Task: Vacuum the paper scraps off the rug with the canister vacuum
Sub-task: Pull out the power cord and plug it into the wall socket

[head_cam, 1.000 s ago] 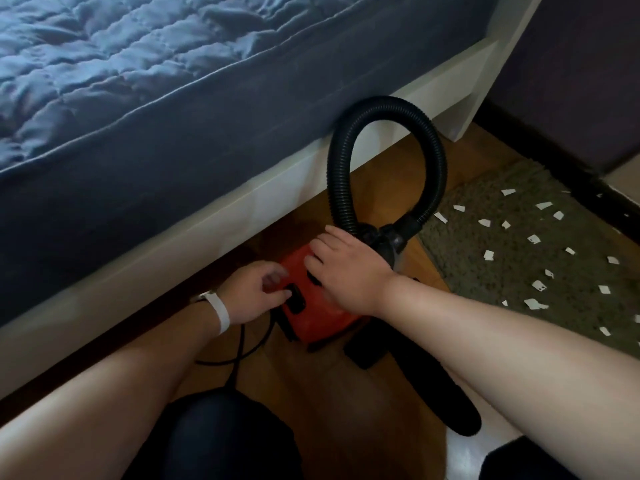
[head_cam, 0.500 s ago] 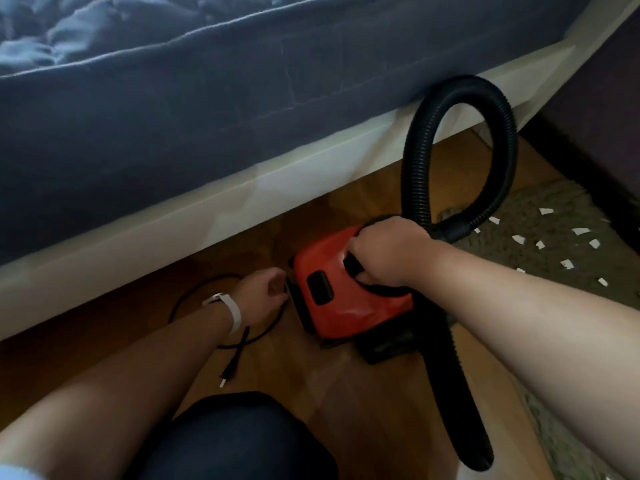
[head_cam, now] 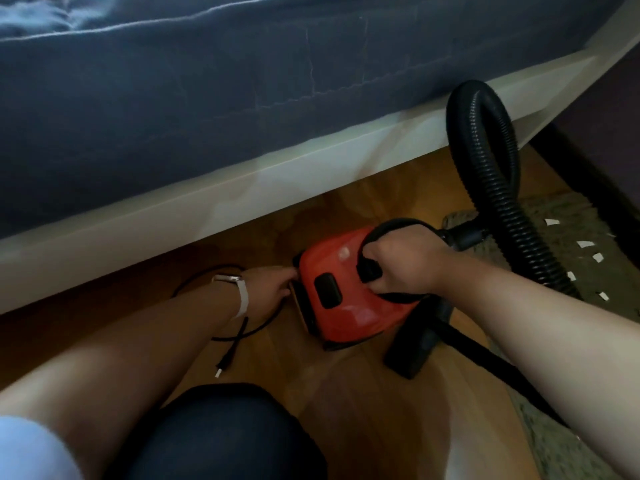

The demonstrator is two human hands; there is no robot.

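A small red canister vacuum [head_cam: 346, 306] sits on the wooden floor beside the bed. My right hand [head_cam: 405, 268] is closed around its black carry handle. My left hand [head_cam: 273, 282] reaches to the vacuum's rear end, fingers touching it where the black power cord [head_cam: 256, 327] comes out. The cord loops on the floor and ends in a loose plug [head_cam: 221, 368]. A ribbed black hose [head_cam: 491, 188] arches up from the vacuum's front and runs down over the rug [head_cam: 588, 271]. White paper scraps [head_cam: 585, 244] lie scattered on the rug.
The white bed frame [head_cam: 242, 188] with a blue-grey mattress [head_cam: 207, 98] runs along the far side. My knee [head_cam: 221, 434] is at the bottom centre. A dark wall and skirting [head_cam: 595, 154] stand at the far right. The black floor nozzle [head_cam: 412, 348] lies just right of the vacuum.
My right hand moved from resting on top of the vacuum to gripping its handle. The vacuum shifted out from under the bed, and the cord and plug came into view.
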